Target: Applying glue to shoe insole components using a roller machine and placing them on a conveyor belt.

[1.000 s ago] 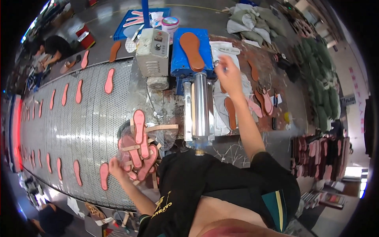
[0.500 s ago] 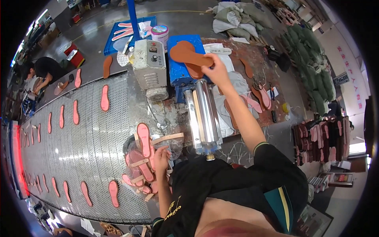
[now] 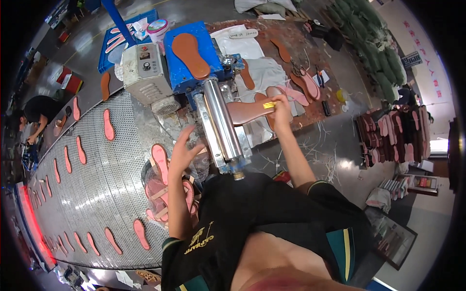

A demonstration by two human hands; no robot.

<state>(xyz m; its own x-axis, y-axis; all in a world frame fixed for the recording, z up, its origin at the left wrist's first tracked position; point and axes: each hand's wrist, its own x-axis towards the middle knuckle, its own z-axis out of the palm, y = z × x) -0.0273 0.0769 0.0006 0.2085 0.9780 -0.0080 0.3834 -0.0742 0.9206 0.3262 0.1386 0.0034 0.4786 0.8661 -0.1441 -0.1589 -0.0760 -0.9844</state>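
Observation:
My right hand [image 3: 281, 115] is closed on the end of a brown insole [image 3: 245, 112] that bears a small yellow mark. The insole's other end lies against the right side of a shiny metal roller [image 3: 221, 121]; whether it is between the rollers I cannot tell. My left hand [image 3: 183, 154], fingers spread and holding nothing, hovers just left of the rollers. Behind them, another brown insole [image 3: 190, 52] rests on the blue machine housing [image 3: 170, 43]. Below my left hand, pink-lined sandals [image 3: 159, 160] with beige straps lie in a pile.
A mesh conveyor [image 3: 116, 179] to the left carries rows of pink insoles. A grey control box [image 3: 145, 68] stands beside the blue housing. White cloths [image 3: 264, 77], insoles and pliers [image 3: 319, 77] lie on the worn table at right. A person [image 3: 41, 114] works at far left.
My right hand has come from above the blue housing to the rollers' right side with an insole. My left hand has risen from the sandals toward the rollers. The whole view has shifted.

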